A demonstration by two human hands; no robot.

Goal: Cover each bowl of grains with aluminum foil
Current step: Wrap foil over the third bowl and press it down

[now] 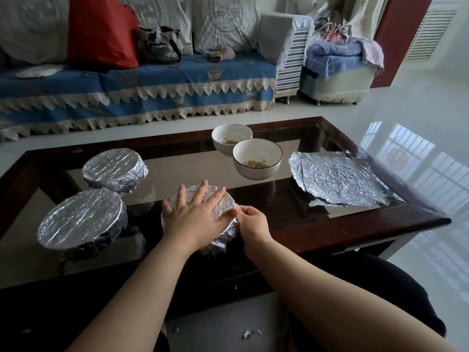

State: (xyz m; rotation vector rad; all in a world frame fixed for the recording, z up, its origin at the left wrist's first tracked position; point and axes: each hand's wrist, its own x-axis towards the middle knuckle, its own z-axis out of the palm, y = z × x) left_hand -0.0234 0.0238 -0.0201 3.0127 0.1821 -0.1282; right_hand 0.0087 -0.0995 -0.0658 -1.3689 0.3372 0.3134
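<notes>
Pressing my flat left hand [196, 214] on the crinkled silver foil over the round bowl [223, 201] at six o'clock on the dark glass-topped table [330, 224], I am pinching its foil edge with my right hand [250, 218]. Two foil-wrapped bowls, one at nine o'clock [82, 222] and one at ten o'clock [115, 167], are sitting finished. Two open white bowls of grains, one at twelve o'clock [257, 158] and one behind it [231, 138], are waiting, with loose flat foil sheets [337, 179] lying at two o'clock.
</notes>
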